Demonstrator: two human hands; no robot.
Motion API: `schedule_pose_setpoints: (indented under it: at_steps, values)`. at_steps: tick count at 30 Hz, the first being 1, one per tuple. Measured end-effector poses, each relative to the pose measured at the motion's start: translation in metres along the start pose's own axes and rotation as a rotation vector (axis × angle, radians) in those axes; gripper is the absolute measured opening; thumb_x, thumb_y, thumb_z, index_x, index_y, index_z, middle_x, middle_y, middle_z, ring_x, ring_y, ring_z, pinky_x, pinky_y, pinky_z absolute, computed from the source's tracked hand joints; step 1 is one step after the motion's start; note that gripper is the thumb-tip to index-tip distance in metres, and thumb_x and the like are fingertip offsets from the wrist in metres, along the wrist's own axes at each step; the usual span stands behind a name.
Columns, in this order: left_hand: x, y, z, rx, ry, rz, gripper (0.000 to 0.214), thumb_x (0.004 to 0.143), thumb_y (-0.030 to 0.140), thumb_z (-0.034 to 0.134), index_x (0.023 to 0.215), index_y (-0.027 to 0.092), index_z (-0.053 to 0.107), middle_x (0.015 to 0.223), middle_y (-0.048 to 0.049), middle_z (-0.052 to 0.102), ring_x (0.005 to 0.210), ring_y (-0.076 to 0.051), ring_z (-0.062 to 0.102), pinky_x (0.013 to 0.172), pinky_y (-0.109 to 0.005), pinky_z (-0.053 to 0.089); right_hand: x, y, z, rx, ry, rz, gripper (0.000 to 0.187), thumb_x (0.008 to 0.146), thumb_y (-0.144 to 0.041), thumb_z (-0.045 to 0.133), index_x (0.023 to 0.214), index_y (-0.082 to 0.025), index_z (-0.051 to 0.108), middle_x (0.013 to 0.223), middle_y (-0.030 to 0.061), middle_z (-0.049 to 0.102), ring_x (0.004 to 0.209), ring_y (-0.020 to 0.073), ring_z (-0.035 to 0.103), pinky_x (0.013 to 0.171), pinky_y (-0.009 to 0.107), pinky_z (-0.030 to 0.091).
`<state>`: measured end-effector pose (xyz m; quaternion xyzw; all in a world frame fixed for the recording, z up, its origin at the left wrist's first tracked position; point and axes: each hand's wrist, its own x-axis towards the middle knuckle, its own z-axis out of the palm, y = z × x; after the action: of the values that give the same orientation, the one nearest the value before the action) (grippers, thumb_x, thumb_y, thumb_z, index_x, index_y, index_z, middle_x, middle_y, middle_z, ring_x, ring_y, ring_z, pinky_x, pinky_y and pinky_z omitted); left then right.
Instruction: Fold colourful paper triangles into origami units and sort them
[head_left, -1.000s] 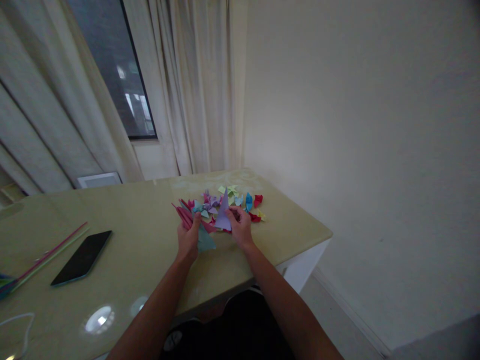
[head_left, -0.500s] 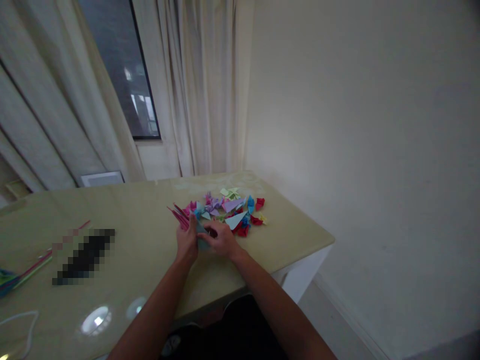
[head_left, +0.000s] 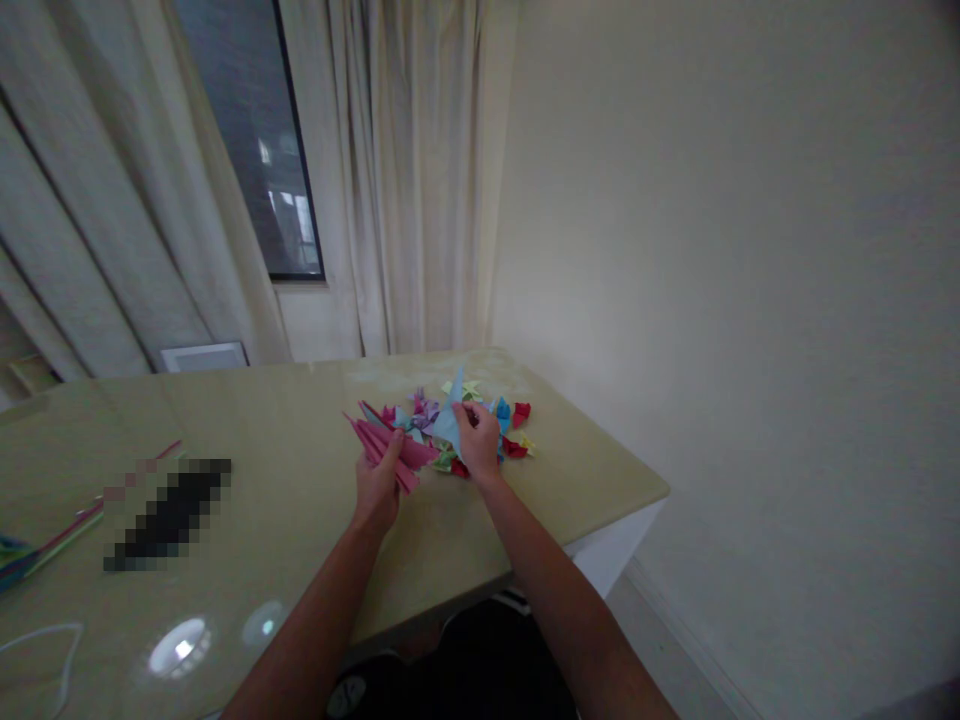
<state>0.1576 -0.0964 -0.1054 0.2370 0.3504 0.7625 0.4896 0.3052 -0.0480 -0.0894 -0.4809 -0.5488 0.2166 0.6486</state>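
Observation:
My left hand (head_left: 379,483) is closed around a bundle of pink folded paper pieces (head_left: 390,442) that fan out to the upper left and right. My right hand (head_left: 478,440) pinches a light blue folded paper triangle (head_left: 449,421), lifted with its tip pointing up. Just behind both hands lies a pile of small folded paper shapes (head_left: 480,420) in purple, green, blue, red and yellow, on the beige table (head_left: 285,440).
A blurred dark flat object (head_left: 169,512) lies on the table's left part beside thin pink and green sticks (head_left: 67,525). A white cord (head_left: 37,650) curls at the near left. Curtains and a window stand behind the table; a wall is at the right.
My right hand let the purple triangle drop onto the pile, reached down to my left hand, and now has lifted a light blue triangle over the pile. The left hand still holds the pink bundle.

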Motion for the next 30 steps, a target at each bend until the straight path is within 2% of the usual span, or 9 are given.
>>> schedule_pose_setpoints:
  at_steps: [3,6,10,12,17,22,25,28,30]
  values:
    - [0.006,-0.002,-0.003,0.009,0.026,0.014,0.043,0.068,0.032,0.096,0.101,0.013,0.075,0.091,-0.0064,0.080,0.074,-0.015,0.075,0.071,-0.026,0.063,0.027,-0.001,0.000,-0.023,0.006,0.105,0.041,0.094,-0.049,0.064,0.111,-0.013,0.073,0.087,0.0065,0.073,0.065,0.0175,0.064,0.063,0.028,0.052]
    - [0.009,-0.003,-0.005,0.024,0.022,0.030,0.046,0.068,0.034,0.096,0.104,0.014,0.075,0.092,-0.0060,0.080,0.077,-0.016,0.075,0.073,-0.027,0.063,0.020,-0.003,0.000,0.004,-0.027,0.092,0.045,0.095,-0.050,0.063,0.122,-0.016,0.069,0.099,0.0077,0.074,0.064,0.0156,0.065,0.061,0.027,0.052]
    - [0.006,-0.002,-0.005,0.079,-0.004,0.018,0.056,0.060,0.044,0.099,0.099,0.012,0.074,0.082,-0.0040,0.077,0.065,-0.016,0.072,0.061,-0.026,0.060,-0.025,-0.008,0.000,0.049,-0.444,-0.064,0.031,0.090,-0.047,0.072,0.101,-0.019,0.077,0.084,0.0026,0.075,0.072,0.0174,0.068,0.066,0.026,0.052]
    - [0.002,-0.001,-0.003,0.100,-0.047,-0.032,0.060,0.059,0.047,0.099,0.099,0.012,0.072,0.078,-0.0027,0.076,0.061,-0.016,0.070,0.058,-0.027,0.059,-0.044,-0.010,0.000,0.056,-0.531,-0.093,0.024,0.087,-0.042,0.075,0.091,-0.018,0.078,0.077,0.0011,0.074,0.071,0.0178,0.067,0.066,0.026,0.050]
    - [-0.004,0.000,0.002,0.018,-0.103,-0.215,0.040,0.078,0.042,0.086,0.103,0.015,0.071,0.083,-0.0053,0.078,0.065,-0.018,0.073,0.061,-0.029,0.062,-0.047,-0.004,-0.007,0.054,-0.299,-0.065,0.028,0.092,-0.043,0.069,0.086,-0.017,0.079,0.071,0.0001,0.070,0.065,0.0157,0.059,0.063,0.025,0.045]
    - [-0.001,-0.003,-0.001,0.092,-0.065,-0.162,0.039,0.071,0.032,0.092,0.101,0.017,0.072,0.080,-0.0021,0.076,0.060,-0.015,0.069,0.057,-0.026,0.059,-0.007,0.013,-0.030,0.050,-0.057,0.019,0.041,0.095,-0.053,0.061,0.090,-0.015,0.075,0.068,0.0009,0.065,0.062,0.0168,0.059,0.061,0.027,0.047]
    - [0.000,-0.004,-0.003,0.121,-0.071,-0.093,0.048,0.062,0.038,0.097,0.098,0.016,0.074,0.081,-0.0022,0.076,0.062,-0.014,0.068,0.057,-0.025,0.058,0.015,0.022,-0.045,0.048,0.028,0.119,0.048,0.089,-0.057,0.067,0.109,-0.013,0.074,0.090,0.0088,0.074,0.077,0.0222,0.068,0.069,0.033,0.056]
    - [-0.001,-0.005,-0.003,0.163,-0.050,-0.049,0.054,0.055,0.044,0.100,0.092,0.014,0.074,0.076,-0.0018,0.074,0.057,-0.014,0.065,0.054,-0.025,0.056,0.008,0.022,-0.051,-0.089,0.126,0.052,0.058,0.083,-0.052,0.077,0.126,-0.013,0.070,0.120,0.0177,0.071,0.098,0.0260,0.069,0.082,0.038,0.059]
    - [-0.003,-0.004,-0.003,0.196,-0.062,-0.030,0.057,0.053,0.049,0.100,0.090,0.014,0.073,0.071,-0.0010,0.072,0.052,-0.014,0.062,0.051,-0.026,0.054,-0.012,0.017,-0.047,-0.115,0.014,-0.010,0.050,0.088,-0.049,0.075,0.125,-0.016,0.071,0.123,0.0167,0.071,0.095,0.0243,0.069,0.082,0.037,0.059]
